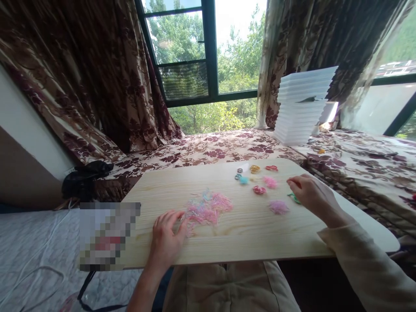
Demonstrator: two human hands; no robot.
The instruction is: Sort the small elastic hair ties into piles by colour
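A loose pile of thin pink, lilac and pale blue strands (209, 208) lies left of centre on the light wooden table (240, 247). My left hand (167, 236) rests at the pile's left edge, fingers bent and the thumb held apart from them. Over the right side, my right hand (305, 193) is closed with fingertips pinched together; anything in them is too small to make out. Partly under it lies a green band-like bunch (293, 198). Nearby are small separate heaps: lilac (278, 207), pink (270, 182) and teal (243, 180).
Beyond the heaps sit red-pink loops (259, 190), yellow loops (255, 169), red loops (271, 168) and dark loops (239, 170). A tall white ridged stack (302, 108) stands on the flowered ledge (211, 147). A black bag-like item (85, 178) lies left.
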